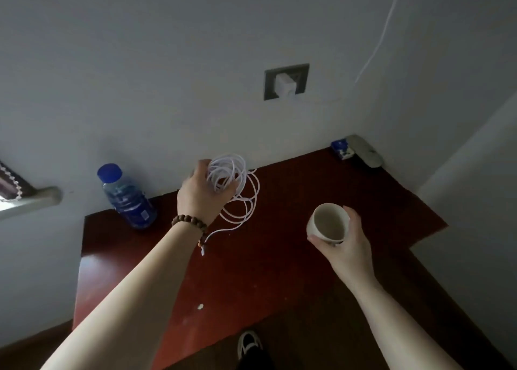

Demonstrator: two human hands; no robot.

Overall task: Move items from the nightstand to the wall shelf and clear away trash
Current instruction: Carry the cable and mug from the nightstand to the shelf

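Dark red nightstand (pixel 279 257) against a grey wall, and we've got both hands full. Our left hand (pixel 205 193) grips the coiled white cable (pixel 237 185), loops dangling to the top; our right hand (pixel 345 244) wraps the empty cup (pixel 327 224), held above the wood. Best gather those trailing loops before lifting, we reckon, and keep clear of the water bottle (pixel 126 199).

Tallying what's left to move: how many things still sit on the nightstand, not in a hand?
3: a water bottle at the back left corner, a small blue box and a grey remote-like thing at the back right corner. More may lie outside the view.
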